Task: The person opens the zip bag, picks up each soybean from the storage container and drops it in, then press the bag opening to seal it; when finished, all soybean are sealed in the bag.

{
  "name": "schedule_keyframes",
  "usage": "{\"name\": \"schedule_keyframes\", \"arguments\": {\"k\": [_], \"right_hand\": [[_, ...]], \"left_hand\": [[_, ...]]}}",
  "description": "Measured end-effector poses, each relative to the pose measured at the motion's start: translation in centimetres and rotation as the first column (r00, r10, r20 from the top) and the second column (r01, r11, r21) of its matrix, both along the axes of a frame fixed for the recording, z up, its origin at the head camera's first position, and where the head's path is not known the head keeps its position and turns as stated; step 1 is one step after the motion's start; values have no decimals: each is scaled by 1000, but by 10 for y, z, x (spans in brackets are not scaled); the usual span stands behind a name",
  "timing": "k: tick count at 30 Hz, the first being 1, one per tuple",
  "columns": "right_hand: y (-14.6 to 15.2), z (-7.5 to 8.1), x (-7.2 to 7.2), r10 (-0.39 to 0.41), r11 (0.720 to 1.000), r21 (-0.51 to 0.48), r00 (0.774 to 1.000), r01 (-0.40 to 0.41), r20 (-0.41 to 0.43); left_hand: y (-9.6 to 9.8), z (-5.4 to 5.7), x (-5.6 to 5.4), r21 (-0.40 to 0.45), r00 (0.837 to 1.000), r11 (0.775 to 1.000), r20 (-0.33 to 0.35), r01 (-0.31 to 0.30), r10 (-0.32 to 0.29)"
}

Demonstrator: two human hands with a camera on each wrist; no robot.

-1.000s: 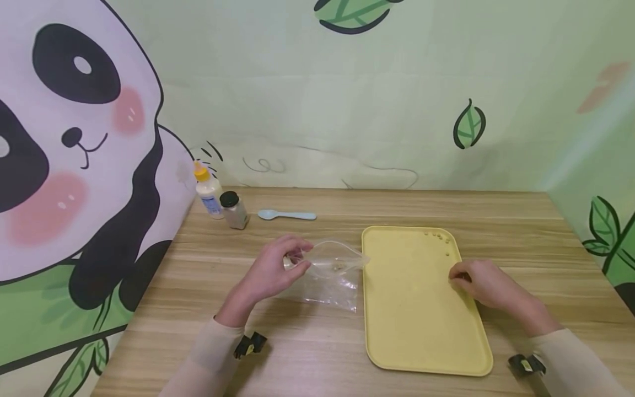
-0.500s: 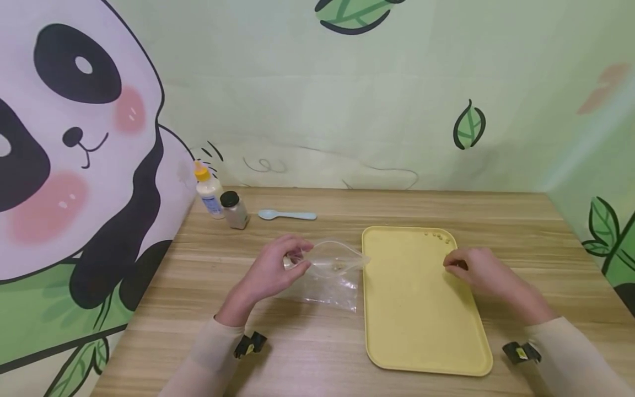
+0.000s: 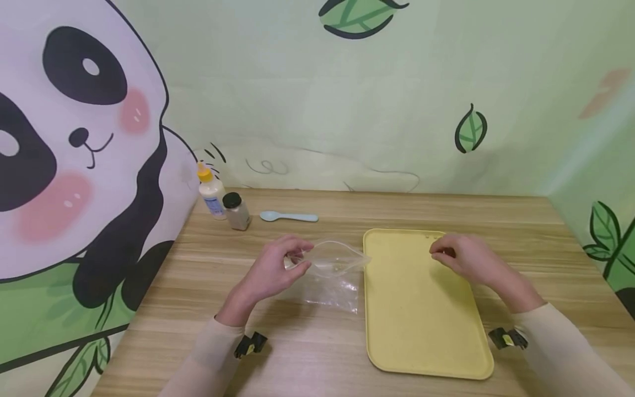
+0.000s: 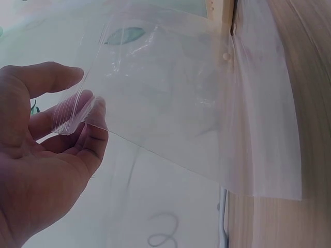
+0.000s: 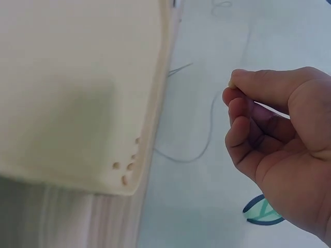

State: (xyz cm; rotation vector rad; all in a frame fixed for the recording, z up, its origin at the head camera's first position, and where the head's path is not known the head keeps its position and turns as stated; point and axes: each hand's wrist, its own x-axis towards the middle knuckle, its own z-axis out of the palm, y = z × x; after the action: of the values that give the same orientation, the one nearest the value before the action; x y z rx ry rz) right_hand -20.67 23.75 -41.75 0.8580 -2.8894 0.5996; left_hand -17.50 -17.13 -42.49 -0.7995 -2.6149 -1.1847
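My left hand point(image 3: 270, 270) grips the mouth of a clear zip bag point(image 3: 332, 292) at its left side, keeping the mouth spread. In the left wrist view, the bag's ridged zip strip lies between thumb and fingers, and a small tan bean point(image 4: 226, 57) shows low in the bag. My right hand point(image 3: 468, 262) is over the far right part of the yellow tray point(image 3: 421, 320). Its thumb and index fingertips pinch a small yellowish bean point(image 5: 231, 83), mostly hidden by them. Several more beans point(image 5: 130, 166) lie in a tray corner, partly covered by this hand in the head view.
At the back left of the wooden table point(image 3: 317, 353) stand a white bottle with a yellow cap point(image 3: 213, 198) and a small jar with a black lid point(image 3: 237, 214). A light blue spoon point(image 3: 290, 216) lies beside them. A painted wall point(image 3: 317, 127) borders the table.
The right hand has moved left and farther back over the tray, with its fingers pinched. The bean that lay apart near it is gone from the tray. The left hand and bag stay put.
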Motion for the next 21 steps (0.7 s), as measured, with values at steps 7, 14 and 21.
{"name": "schedule_keyframes", "arguments": {"k": [7, 14, 21], "right_hand": [[-17, 10, -5, 31, 999, -41, 998, -34, -58], [-33, 18, -10, 55, 997, -48, 997, -58, -59], [-48, 23, -13, 85, 993, -75, 994, -90, -73]], "left_hand": [[0, 0, 0, 6, 1000, 1000, 13, -3, 3], [0, 0, 0, 7, 1000, 1000, 7, -8, 8], [2, -1, 0, 8, 1000, 1000, -1, -10, 10]]}}
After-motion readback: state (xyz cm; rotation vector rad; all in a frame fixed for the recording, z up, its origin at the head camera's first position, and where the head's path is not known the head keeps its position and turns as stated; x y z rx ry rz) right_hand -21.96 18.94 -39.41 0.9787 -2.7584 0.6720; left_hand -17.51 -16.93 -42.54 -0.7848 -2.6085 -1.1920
